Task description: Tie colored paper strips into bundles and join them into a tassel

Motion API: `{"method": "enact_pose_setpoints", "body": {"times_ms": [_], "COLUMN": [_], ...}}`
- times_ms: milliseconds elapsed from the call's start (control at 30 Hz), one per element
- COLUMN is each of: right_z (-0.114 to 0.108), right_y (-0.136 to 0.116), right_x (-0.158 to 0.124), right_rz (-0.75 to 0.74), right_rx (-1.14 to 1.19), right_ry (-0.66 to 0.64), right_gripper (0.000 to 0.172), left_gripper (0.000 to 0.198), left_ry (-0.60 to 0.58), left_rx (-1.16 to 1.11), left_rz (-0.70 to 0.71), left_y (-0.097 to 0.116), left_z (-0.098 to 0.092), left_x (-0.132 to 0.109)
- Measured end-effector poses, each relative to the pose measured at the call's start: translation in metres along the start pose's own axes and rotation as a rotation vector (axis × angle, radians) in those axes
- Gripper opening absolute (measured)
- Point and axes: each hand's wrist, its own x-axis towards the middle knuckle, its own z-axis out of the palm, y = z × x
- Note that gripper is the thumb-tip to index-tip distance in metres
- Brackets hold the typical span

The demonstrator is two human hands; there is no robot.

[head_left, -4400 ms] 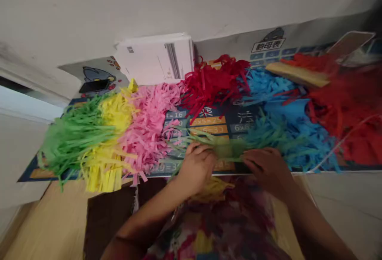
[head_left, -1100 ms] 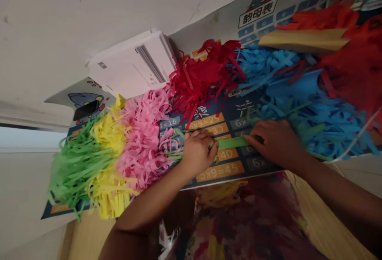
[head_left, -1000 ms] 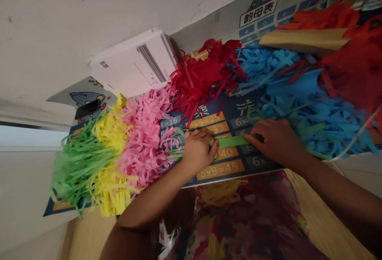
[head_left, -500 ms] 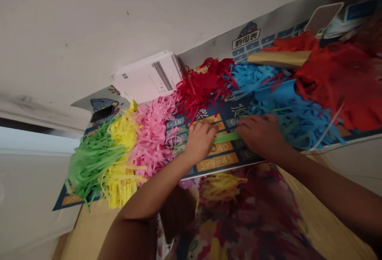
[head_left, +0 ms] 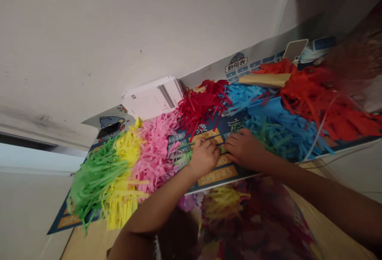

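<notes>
My left hand (head_left: 205, 155) and my right hand (head_left: 247, 151) are close together over the printed mat (head_left: 217, 174), fingers curled. Both grip a green fringed paper tassel (head_left: 223, 148), of which a short bit shows between them. Pale green fringe ends stick out left of my left hand, and darker green ones lie right of my right hand over blue fringed paper (head_left: 286, 132). Beside my left hand lies pink fringed paper (head_left: 155, 148). Just beyond both hands is a dark red bunch (head_left: 203, 102). My fingertips are partly hidden.
Yellow fringe (head_left: 127, 148) and green fringe (head_left: 92, 176) lie at the left, near a dark phone-like object (head_left: 109, 131). White cards (head_left: 153, 100) lean on the wall. A tan strip (head_left: 265, 79) and red-orange fringe (head_left: 322, 100) are at the right. Yellow strips (head_left: 225, 202) rest on my lap.
My hands have drawn closer together, so less of the green paper shows between them. The camera view has shifted, with the mat sitting lower in the picture.
</notes>
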Motion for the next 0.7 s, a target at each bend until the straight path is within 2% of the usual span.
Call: {"method": "enact_pose_setpoints", "body": {"times_ms": [167,300,433,533,700], "right_z": [0.011,0.017,0.017,0.016,0.013], "right_y": [-0.002,0.013,0.024,0.028,0.031], "right_x": [-0.019,-0.03,-0.026,-0.021,-0.014], "right_rz": [-0.049,0.04,0.154,0.206,0.283], "right_rx": [0.008,0.132,0.309,0.358,0.367], "right_ry": [0.06,0.059,-0.07,-0.166,-0.255], "right_gripper": [0.015,0.015,0.016,0.018,0.021], "left_gripper": [0.016,0.011,0.007,0.008,0.015], "left_ry": [0.017,0.07,0.043,0.023,-0.032], "left_rx": [-0.05,-0.25,-0.44,-0.503,-0.505], "left_rz": [-0.047,-0.198,-0.405,-0.531,-0.6], "left_y": [0.004,0.001,0.0,0.003,0.006], "left_z": [-0.004,-0.008,-0.009,-0.009,-0.008], "left_x": [-0.026,-0.042,-0.046,-0.044,-0.04]}}
